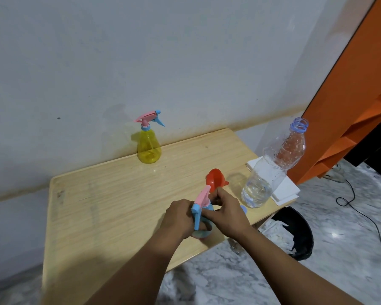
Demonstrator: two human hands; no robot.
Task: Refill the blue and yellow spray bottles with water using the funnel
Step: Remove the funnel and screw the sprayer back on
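While both hands grip it near the table's front edge, the blue bottle stands roughly upright, its pink-and-blue spray head pointing toward the viewer. The left hand wraps the body; the right hand clenches round the neck. Just behind sits the red funnel, a water bottle to its right. Far back, the yellow bottle stands by the wall.
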